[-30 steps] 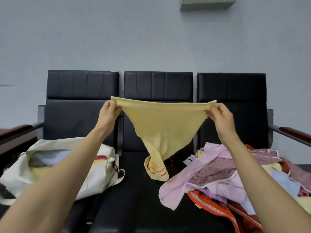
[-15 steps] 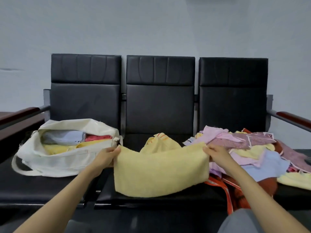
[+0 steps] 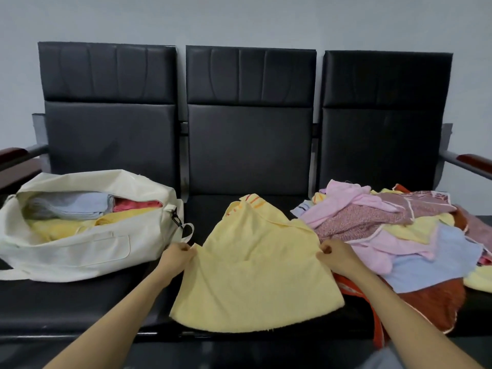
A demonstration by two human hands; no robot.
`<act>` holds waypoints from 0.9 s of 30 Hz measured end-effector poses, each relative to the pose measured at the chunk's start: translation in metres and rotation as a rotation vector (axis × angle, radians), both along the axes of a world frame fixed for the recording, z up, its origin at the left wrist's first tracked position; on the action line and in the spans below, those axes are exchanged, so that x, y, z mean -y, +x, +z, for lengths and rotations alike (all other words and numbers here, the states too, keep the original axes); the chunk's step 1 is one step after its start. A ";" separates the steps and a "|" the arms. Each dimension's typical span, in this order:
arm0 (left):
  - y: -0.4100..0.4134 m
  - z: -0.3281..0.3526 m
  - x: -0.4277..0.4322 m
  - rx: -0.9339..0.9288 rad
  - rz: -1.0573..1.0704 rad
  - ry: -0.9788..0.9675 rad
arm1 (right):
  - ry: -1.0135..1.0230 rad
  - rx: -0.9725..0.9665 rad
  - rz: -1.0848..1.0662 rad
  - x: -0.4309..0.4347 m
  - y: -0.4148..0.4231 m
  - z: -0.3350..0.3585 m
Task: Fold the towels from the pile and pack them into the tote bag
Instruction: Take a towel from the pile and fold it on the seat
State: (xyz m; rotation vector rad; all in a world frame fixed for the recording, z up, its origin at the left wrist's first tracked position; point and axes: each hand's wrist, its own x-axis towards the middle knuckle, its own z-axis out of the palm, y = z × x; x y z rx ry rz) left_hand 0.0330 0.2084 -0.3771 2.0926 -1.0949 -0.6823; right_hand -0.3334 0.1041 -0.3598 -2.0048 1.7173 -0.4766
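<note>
Left grip (image 3: 176, 258) pinches one side edge of the yellow towel (image 3: 253, 278); right grip (image 3: 338, 255) pinches the opposite edge. The towel lies on the bench (image 3: 80, 304) between the two grips, its far part rumpled beyond them with a striped corner turned up. The bag (image 3: 80, 249) sits open and partly filled, just outboard of the left grip. The pile (image 3: 399, 235) lies just outboard of the right grip, touching the towel. Risks noted: folding over the rumpled far part would likely set a crooked fold. The near hem reaches the bench front and could slide off if a pinch slackens. The right grip could snag pile cloth.
</note>
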 end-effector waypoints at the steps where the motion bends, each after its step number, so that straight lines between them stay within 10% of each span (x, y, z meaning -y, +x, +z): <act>1: 0.000 -0.002 0.002 -0.010 -0.001 -0.002 | 0.002 0.015 -0.003 0.000 0.000 -0.002; 16: -0.008 0.009 0.017 -0.054 -0.183 0.254 | 0.075 0.313 0.080 0.004 0.005 0.010; 27: 0.005 0.022 -0.001 -0.770 -0.138 -0.167 | 0.391 0.437 0.151 -0.005 -0.014 0.008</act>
